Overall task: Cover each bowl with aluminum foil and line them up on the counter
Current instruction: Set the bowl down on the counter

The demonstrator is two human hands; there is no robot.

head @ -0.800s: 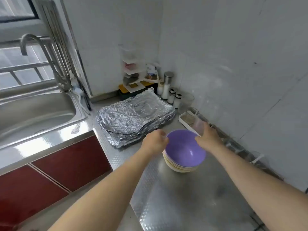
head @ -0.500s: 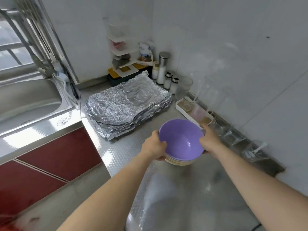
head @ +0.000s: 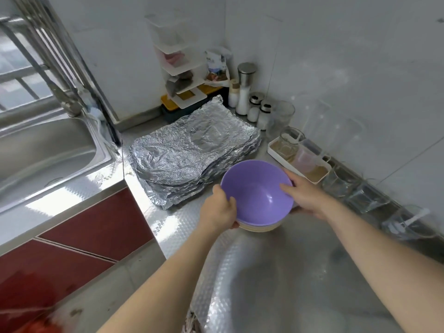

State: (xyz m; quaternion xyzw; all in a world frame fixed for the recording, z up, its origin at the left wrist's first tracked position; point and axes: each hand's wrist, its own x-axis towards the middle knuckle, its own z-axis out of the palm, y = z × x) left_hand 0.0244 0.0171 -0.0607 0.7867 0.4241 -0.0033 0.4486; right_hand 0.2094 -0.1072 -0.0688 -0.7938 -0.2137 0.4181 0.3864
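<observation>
Presently listed, item by item: one stack of bowls (head: 260, 227), nested, held over the steel counter (head: 276, 284) just in front of the foil; whether its base touches the counter cannot be told. Top of the stack: a purple bowl (head: 257, 188), uncovered, tilted slightly toward the viewer; cream-coloured bowls show as thin rims beneath it. Left hand (head: 219, 207): grips the stack's left edge, thumb hooked over the purple rim, fingers curled underneath and mostly hidden. Right hand (head: 305, 195): grips the right edge, thumb laid over the rim into the bowl, remaining fingers wrapped round the outer side, their tips out of sight. One pile of crumpled aluminum foil sheets (head: 192, 150), lying flat on the counter behind and to the left of the bowls, close to them but apart. Left of the foil: a stainless sink (head: 43, 150) with a faucet (head: 69, 104) at its rear. Below the sink: red cabinet fronts (head: 96, 224). Back corner: a white tiered shelf rack (head: 177, 68) holding small packets. Beside it: a tall steel-lidded shaker (head: 245, 87) and two smaller shakers (head: 259, 111). Along the right wall: a clear tumbler (head: 281, 116), a white tray (head: 319, 176) carrying cups, and a row of glass jars (head: 341, 183).
</observation>
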